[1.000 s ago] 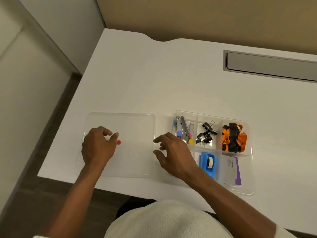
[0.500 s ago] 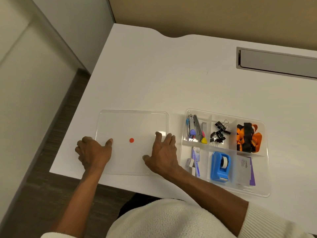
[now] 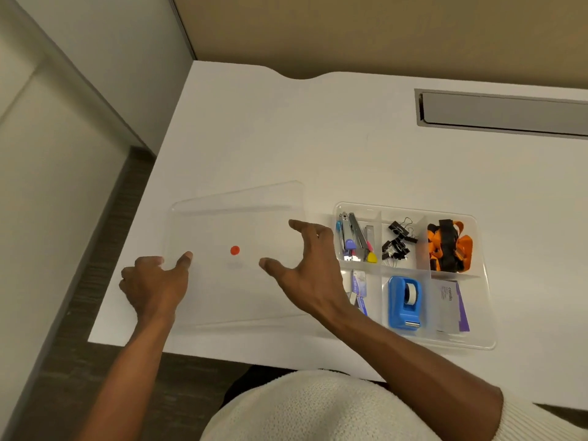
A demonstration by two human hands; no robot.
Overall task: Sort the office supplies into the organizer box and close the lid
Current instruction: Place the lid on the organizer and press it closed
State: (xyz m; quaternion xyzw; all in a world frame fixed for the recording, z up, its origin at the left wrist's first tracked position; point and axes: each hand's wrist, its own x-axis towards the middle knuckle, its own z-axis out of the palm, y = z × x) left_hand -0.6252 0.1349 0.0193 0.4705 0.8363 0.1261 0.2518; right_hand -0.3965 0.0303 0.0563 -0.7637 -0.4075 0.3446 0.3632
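The clear plastic lid (image 3: pixel 235 218), marked with a red dot (image 3: pixel 234 250), is left of the organizer box (image 3: pixel 486 313), and its right side is tilted up off the white desk. My left hand (image 3: pixel 152 284) grips its left edge with the thumb on top. At the right edge, my right hand (image 3: pixel 311 268) holds it with the thumb on top and the fingers curled around it. The box holds a stapler (image 3: pixel 354 237), binder clips (image 3: pixel 397 241), an orange lanyard (image 3: pixel 448 246), a blue tape dispenser (image 3: pixel 404 302), a card (image 3: pixel 448 305) and staples (image 3: pixel 359 283).
A grey cable slot (image 3: pixel 502 111) is set into the desk at the far right. The desk's front edge (image 3: pixel 222 353) runs just below the lid and box. A wall panel and dark floor lie to the left.
Both hands have shifted from lying flat on the lid to gripping its left and right edges. The lid's right side has risen off the desk.
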